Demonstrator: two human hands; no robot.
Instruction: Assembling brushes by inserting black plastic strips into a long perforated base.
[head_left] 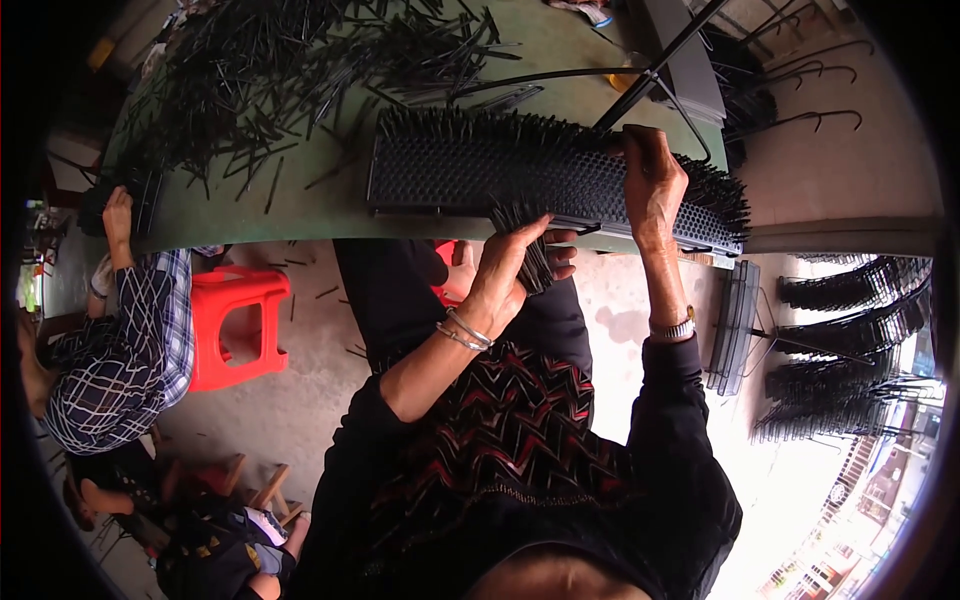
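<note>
On the green table [225, 215] in front of me lies a long black rack [435, 175] with a surface full of small holes. Thin black strips stand upright along its far side in a dense row. A bundle of the same black strips [538, 262] is gripped in my left hand [495, 275], just below the rack's near edge. My right hand [655, 190] reaches over the right part of the rack. Its fingers are pinched together at the row of strips; what they hold, if anything, is too small to make out.
Loose black strips [300, 80] are heaped across the table's far left. A thin black metal stand [640, 85] rises behind the rack. One red stool [240, 325] stands at left, near a co-worker's hand [118, 215]. Several filled black racks [850, 310] are at right.
</note>
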